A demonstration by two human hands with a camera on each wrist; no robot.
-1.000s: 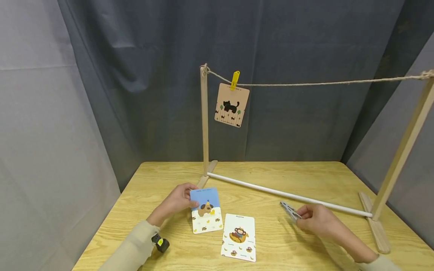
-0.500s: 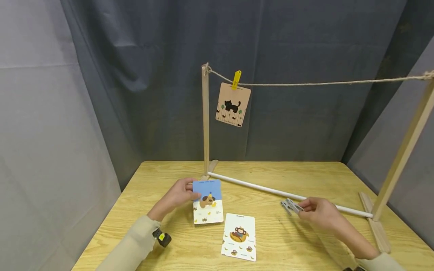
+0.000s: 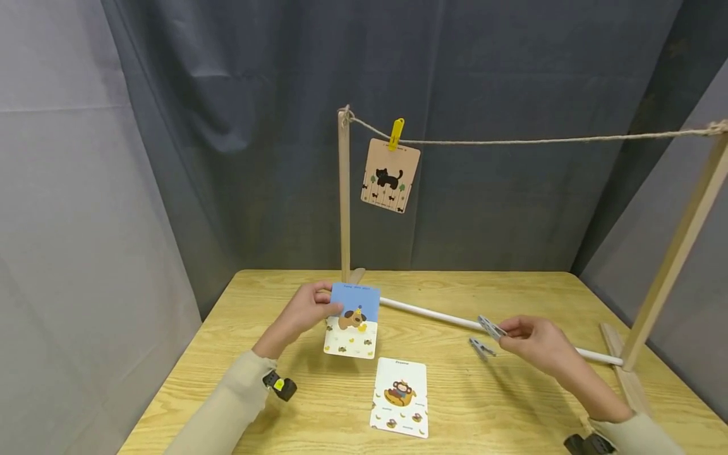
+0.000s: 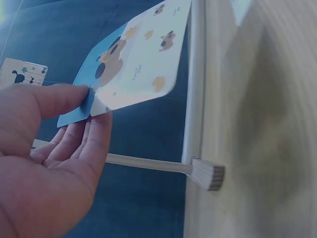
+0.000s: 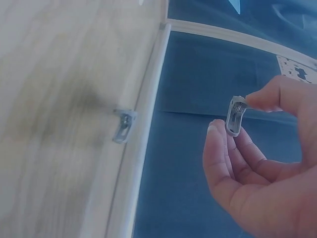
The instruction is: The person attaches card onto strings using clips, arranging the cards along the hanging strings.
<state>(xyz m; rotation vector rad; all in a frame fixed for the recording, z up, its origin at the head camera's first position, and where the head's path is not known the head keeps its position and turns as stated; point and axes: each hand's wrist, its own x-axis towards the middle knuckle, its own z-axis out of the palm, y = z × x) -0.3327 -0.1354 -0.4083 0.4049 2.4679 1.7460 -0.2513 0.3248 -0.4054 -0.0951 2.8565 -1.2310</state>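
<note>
Raised higher since the earlier frame, the dog card (image 3: 349,328) is held above the table (image 3: 318,411), its upper left edge pinched by the thumb and fingers of the left hand (image 3: 304,309). One gray clothespin (image 3: 490,327) is also lifted, gripped between the thumb and fingertips of the right hand (image 3: 537,341); just beside it, a second gray clothespin (image 3: 482,347) is seen on the tabletop. Below the dog card, the monkey card (image 3: 399,398) is laid flat. By a yellow clothespin (image 3: 397,134), the cat card (image 3: 392,189) is hung from the string (image 3: 512,142).
</note>
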